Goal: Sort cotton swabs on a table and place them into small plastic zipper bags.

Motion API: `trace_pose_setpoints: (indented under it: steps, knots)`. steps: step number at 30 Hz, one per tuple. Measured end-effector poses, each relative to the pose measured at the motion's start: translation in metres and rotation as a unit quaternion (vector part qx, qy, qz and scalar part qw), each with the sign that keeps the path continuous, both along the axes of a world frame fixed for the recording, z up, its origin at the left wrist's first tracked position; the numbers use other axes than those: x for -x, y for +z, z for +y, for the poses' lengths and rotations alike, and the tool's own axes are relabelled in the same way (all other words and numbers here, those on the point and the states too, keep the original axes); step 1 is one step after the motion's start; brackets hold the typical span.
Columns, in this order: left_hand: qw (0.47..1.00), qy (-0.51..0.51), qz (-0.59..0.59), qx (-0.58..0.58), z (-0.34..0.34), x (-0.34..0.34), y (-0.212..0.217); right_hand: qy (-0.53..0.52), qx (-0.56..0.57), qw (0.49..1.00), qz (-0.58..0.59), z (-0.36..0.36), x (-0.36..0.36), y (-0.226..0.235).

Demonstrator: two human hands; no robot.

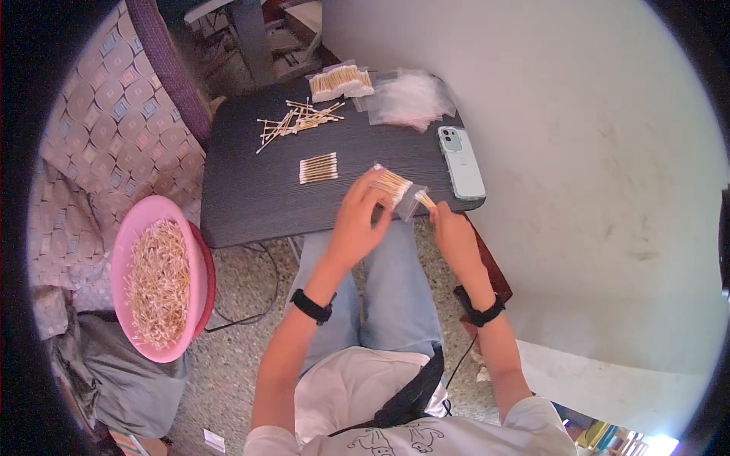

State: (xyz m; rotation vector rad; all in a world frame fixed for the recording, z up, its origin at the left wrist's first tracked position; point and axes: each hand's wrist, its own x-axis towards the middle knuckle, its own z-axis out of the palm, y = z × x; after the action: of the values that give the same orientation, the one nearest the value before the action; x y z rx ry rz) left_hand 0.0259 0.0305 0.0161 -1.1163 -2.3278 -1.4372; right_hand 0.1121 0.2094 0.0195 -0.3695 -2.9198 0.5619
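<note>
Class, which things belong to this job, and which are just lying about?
Likely job things: swab bag in left hand; swabs in right hand; swab row; loose swab pile; filled bags; clear bags; pink basin.

Likely lying about: phone; grey cloth.

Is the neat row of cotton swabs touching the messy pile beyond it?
Apart: the head view shows a strip of dark tabletop between the neat row and the messy pile.

White T-shirt (487, 433) with short sleeves (270, 442) at six o'clock, thin dark line drawing (378, 441) on its front, black strap (414, 391) across it, pale blue jeans (399, 315), bare left hand (356, 222), chunky black wristband (312, 306) at seven o'clock, bare right hand (457, 237), another black wristband (479, 309) at four o'clock
</note>
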Motion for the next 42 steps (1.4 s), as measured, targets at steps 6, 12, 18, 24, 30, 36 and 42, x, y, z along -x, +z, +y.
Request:
trace_pose_setpoints:
  steps: [6,12,18,24,30,36,42]
  knots:
    - [0.992,0.084,0.052,0.076,0.01,-0.026,-0.007,0.036,0.102,0.994,0.013,-0.023,-0.008,-0.003]
    - [0.998,0.058,0.018,-0.031,0.009,-0.019,-0.017,0.065,0.137,0.986,0.063,-0.029,-0.007,-0.016]
    - [0.995,0.065,0.055,0.046,0.007,-0.022,-0.016,0.043,0.101,0.994,-0.01,-0.034,-0.013,-0.007]
    - [0.996,0.057,0.057,0.034,0.006,-0.022,-0.023,0.095,0.193,0.974,0.064,-0.037,-0.009,-0.008]
    - [0.995,0.07,0.074,0.003,0.007,-0.023,-0.026,0.085,0.197,0.976,0.046,-0.046,-0.006,-0.011]
    - [0.997,0.049,0.054,0.001,0.004,-0.028,-0.023,0.071,0.179,0.979,0.063,-0.048,-0.006,-0.011]
    - [0.996,0.01,-0.086,-0.036,-0.002,-0.029,-0.012,0.099,0.251,0.96,0.07,-0.046,-0.008,-0.004]
